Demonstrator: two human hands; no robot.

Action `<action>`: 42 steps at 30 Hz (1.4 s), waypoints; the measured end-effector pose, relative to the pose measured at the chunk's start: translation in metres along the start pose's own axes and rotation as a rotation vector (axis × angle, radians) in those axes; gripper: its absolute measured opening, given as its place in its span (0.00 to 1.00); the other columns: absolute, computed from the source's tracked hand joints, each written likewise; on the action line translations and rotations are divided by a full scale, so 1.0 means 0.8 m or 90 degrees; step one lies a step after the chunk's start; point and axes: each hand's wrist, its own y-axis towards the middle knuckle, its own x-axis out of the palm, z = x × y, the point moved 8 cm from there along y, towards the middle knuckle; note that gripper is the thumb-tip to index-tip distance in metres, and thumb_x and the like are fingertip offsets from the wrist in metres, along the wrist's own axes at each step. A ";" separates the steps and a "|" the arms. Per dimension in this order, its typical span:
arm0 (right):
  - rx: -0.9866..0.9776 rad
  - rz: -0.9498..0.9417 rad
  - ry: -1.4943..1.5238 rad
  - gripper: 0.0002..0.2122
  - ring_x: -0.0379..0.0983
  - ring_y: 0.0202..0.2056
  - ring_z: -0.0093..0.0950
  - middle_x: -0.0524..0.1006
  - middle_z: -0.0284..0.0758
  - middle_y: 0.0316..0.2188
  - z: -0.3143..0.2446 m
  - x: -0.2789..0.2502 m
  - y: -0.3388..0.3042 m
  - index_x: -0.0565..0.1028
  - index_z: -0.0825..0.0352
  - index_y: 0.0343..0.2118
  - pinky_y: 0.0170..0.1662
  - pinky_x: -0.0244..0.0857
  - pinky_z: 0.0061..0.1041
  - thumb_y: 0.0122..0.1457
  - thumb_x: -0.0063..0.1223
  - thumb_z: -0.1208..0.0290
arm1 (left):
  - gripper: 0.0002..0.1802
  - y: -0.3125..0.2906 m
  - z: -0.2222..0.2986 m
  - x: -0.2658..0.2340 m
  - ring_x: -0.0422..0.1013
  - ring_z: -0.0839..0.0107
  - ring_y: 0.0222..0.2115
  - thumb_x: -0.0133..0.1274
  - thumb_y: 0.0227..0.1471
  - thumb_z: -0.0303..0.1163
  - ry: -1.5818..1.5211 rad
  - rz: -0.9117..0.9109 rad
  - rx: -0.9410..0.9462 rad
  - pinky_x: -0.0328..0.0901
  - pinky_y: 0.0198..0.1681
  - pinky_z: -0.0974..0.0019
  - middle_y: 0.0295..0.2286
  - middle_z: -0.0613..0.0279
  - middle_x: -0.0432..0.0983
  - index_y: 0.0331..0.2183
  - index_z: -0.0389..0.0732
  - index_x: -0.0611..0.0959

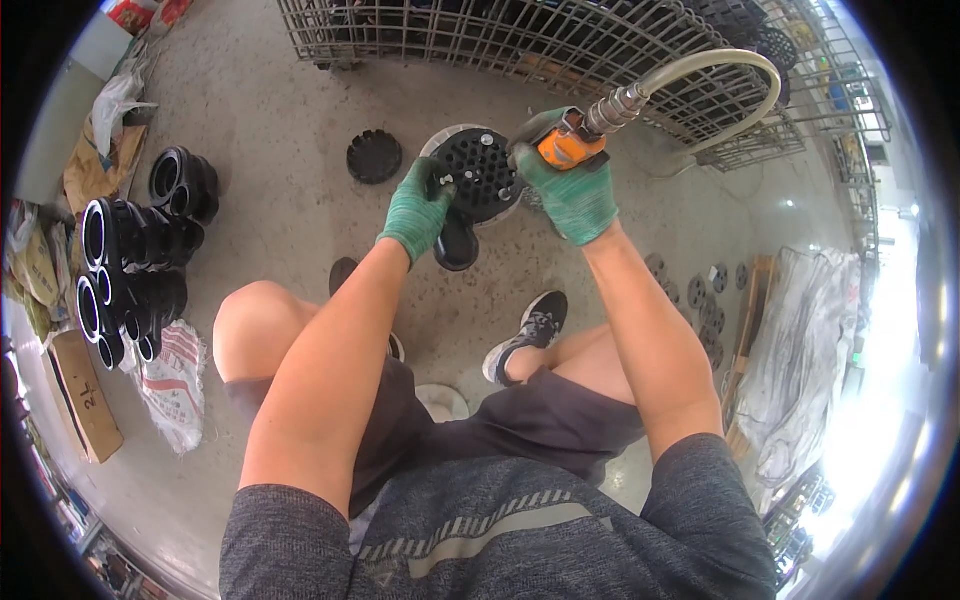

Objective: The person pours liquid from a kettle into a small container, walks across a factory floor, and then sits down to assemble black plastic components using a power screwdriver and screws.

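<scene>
A round black part with many holes (480,160) lies in front of me on a pale round base (508,212). Several small pale metal pieces, which look like bolts or nuts, sit on its face. My left hand (418,208), in a green glove, is closed on the near left edge of this part, thumb on top. Below it a rounded black projection (456,244) sticks out toward me. In my right hand (582,195), also gloved, is an orange air tool (570,148), held by its body at the right of the part. The tool's working end is hidden.
A black toothed ring cap (374,157) lies left of the part. Black pipe fittings (140,240) stand at the left by a cardboard box (85,395). Wire cages (480,40) border the far side; a hose (745,58) loops from the tool. Black discs (705,300) and a white sack (805,350) lie right.
</scene>
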 end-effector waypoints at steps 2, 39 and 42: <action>-0.006 -0.005 -0.021 0.09 0.76 0.32 0.22 0.79 0.33 0.30 -0.002 0.000 0.000 0.73 0.67 0.36 0.38 0.73 0.24 0.53 0.57 0.83 | 0.15 -0.001 0.001 0.001 0.66 0.74 0.40 0.53 0.57 0.23 -0.001 -0.002 -0.007 0.64 0.47 0.70 0.40 0.62 0.72 0.46 0.42 0.73; -0.044 -0.073 0.003 0.10 0.76 0.33 0.21 0.79 0.31 0.32 -0.005 0.097 0.026 0.75 0.67 0.37 0.39 0.73 0.22 0.51 0.60 0.81 | 0.20 0.002 0.002 -0.007 0.75 0.52 0.40 0.56 0.49 0.21 0.003 0.076 0.099 0.68 0.45 0.58 0.39 0.48 0.78 0.46 0.40 0.75; -0.049 -0.088 -0.014 0.10 0.76 0.32 0.21 0.79 0.32 0.31 -0.007 0.102 0.028 0.74 0.67 0.36 0.38 0.74 0.22 0.51 0.59 0.83 | 0.20 0.009 -0.009 -0.007 0.74 0.51 0.40 0.57 0.48 0.21 -0.022 0.097 0.124 0.68 0.45 0.58 0.39 0.47 0.78 0.45 0.40 0.75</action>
